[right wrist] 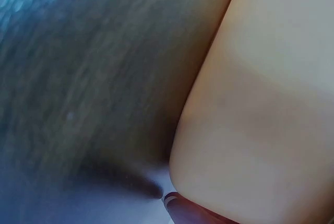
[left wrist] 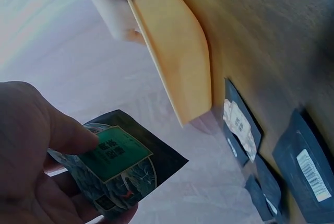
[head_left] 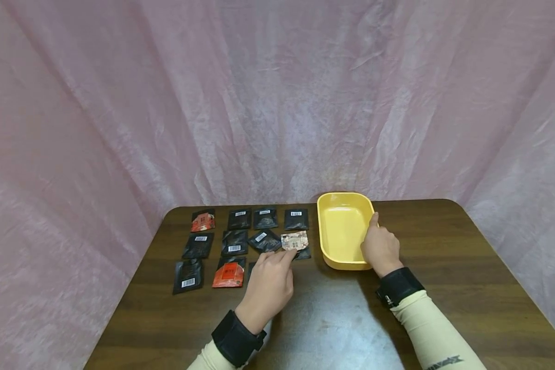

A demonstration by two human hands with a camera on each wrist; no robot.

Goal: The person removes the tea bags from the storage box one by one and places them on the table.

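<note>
My left hand (head_left: 290,253) pinches a small packet (head_left: 296,239) by its near edge, just left of the yellow tray (head_left: 326,226). In the left wrist view the thumb (left wrist: 78,138) presses on this dark packet (left wrist: 130,166), which has a green label and is lifted off the table. My right hand (head_left: 380,241) holds the tray's right wall with curled fingers, its index finger stretched along the rim. The tray is empty. In the right wrist view only the tray's wall (right wrist: 271,104) and one fingertip (right wrist: 180,208) show.
Several dark foil packets (head_left: 238,218) lie in rows on the brown table (head_left: 444,246) to the left of the tray, with two red ones (head_left: 203,221) (head_left: 228,274) among them. Pink cloth (head_left: 277,103) hangs behind and at both sides.
</note>
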